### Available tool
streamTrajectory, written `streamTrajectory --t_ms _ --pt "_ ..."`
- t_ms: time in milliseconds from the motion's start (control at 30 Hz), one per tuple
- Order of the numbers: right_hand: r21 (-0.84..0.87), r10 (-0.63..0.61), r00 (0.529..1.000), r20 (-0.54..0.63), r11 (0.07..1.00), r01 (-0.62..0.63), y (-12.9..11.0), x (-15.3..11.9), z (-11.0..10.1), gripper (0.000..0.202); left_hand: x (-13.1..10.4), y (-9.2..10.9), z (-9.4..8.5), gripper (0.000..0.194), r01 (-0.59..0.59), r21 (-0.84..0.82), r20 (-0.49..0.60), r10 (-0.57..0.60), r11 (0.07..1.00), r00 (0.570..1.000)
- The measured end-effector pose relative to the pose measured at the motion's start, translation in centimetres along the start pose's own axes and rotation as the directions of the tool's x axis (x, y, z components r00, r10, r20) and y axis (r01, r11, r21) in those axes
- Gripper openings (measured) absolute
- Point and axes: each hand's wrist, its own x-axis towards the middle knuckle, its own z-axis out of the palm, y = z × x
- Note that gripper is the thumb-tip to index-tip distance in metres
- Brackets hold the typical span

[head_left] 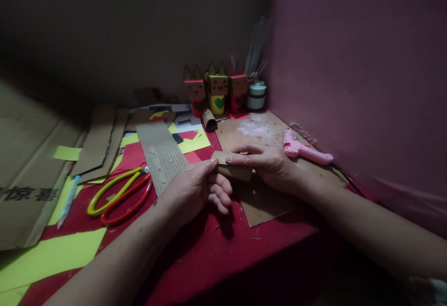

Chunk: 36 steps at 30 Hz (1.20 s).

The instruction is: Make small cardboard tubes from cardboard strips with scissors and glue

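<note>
Between my two hands is a small folded piece of brown cardboard (234, 171), raised a little over the table. My left hand (199, 187) pinches its left end between thumb and fingers, with the other fingers curled below. From the right, my right hand (267, 161) grips it, fingers laid along its top. Scissors (120, 196) with one yellow and one red handle lie left of my left hand. A pink glue gun (305, 150) rests to the right of my right hand, on a cardboard sheet (268, 203).
Three box-headed figures with pointed ears (218, 91) stand at the back, beside a pale blue jar (256, 95) and a cardboard tube (209, 119). Cardboard strips (160, 157), yellow paper (52, 255) and a pencil (69, 201) lie leftward. A pink wall (363, 73) borders the right.
</note>
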Motion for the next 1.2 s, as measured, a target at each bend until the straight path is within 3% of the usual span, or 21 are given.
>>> streamTrajectory --t_ms 133,233,367,433,500,600,733,967,1200 --pt "-0.251 -0.207 0.976 0.073 0.943 0.219 0.4 0.1 -0.8 0.025 0.0 -0.1 -0.1 0.054 -0.018 0.000 0.001 0.018 1.000 1.000" --pt "-0.378 -0.367 0.912 0.183 0.830 0.409 0.4 0.1 -1.6 0.031 0.1 -0.2 -0.1 0.053 -0.018 0.001 -0.015 0.018 1.000 1.000" --pt "-0.443 -0.441 0.874 0.202 0.755 0.484 -0.4 -0.2 -2.2 0.042 0.1 -0.2 0.0 0.052 -0.027 -0.004 -0.055 0.027 1.000 0.998" --pt "-0.415 -0.403 0.909 0.107 0.812 0.409 -0.9 -0.4 -2.1 0.031 0.2 -0.1 0.1 0.053 -0.035 0.009 -0.062 0.035 0.999 0.997" --pt "-0.344 -0.327 0.941 -0.082 0.896 0.281 -1.2 -0.6 -1.8 0.017 0.1 -0.1 0.2 0.054 -0.044 0.024 -0.072 0.046 0.999 0.996" --pt "-0.220 -0.116 0.957 -0.264 0.974 0.057 -1.1 -0.6 -1.4 0.032 0.1 0.0 0.4 0.051 -0.083 0.036 -0.101 0.086 0.996 0.991" --pt "-0.117 0.101 0.980 -0.172 0.986 -0.122 -0.3 -0.2 -1.2 0.037 -0.1 0.0 0.8 0.044 -0.143 0.093 -0.120 0.154 0.985 0.981" --pt "0.072 0.146 0.982 -0.122 0.988 -0.138 0.4 0.2 -0.9 0.024 -0.3 -0.5 1.1 0.038 -0.174 0.091 -0.115 0.184 0.981 0.976" --pt "0.299 0.187 0.972 -0.144 0.944 -0.138 -0.2 0.5 -0.1 0.030 -0.2 -0.6 1.3 0.029 -0.215 0.095 -0.145 0.228 0.972 0.963"
